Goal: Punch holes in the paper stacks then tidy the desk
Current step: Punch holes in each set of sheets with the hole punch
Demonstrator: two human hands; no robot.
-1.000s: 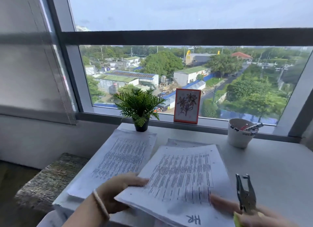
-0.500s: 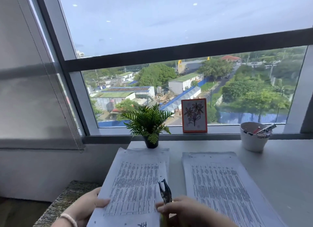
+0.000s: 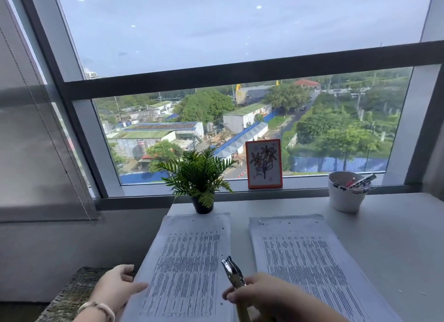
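Since both paper stacks lie flat on the tabletop (image 3: 396, 237), I judge them light but floppy: loose printed sheets that will fan out and slide over one another unless pinned down. The left stack (image 3: 189, 261) sits just in front of the potted plant (image 3: 200, 180); the right stack (image 3: 305, 261) lies beside it with a strip of bare surface between them. Small dark dots run along the far edges of both, which I take for punched holes, though at this size I cannot be sure. I would hold each stack by a long edge, thumb on top, and square it before lifting.

My left hand (image 3: 115, 289) rests at the near left edge of the left stack, thumb laid over the top sheet, fingers loosely curled off the paper's side. My right hand (image 3: 264, 295) is wrapped round the handles of the hole punch (image 3: 231, 272), a stiff metal plier-type tool (heavy for its size, no give), its jaw end pointing up and away over the gap between the stacks, touching neither as far as I can see. A white cup (image 3: 346, 196) of pens stands well apart at the far right, a framed flower drawing (image 3: 263, 164) on the sill.
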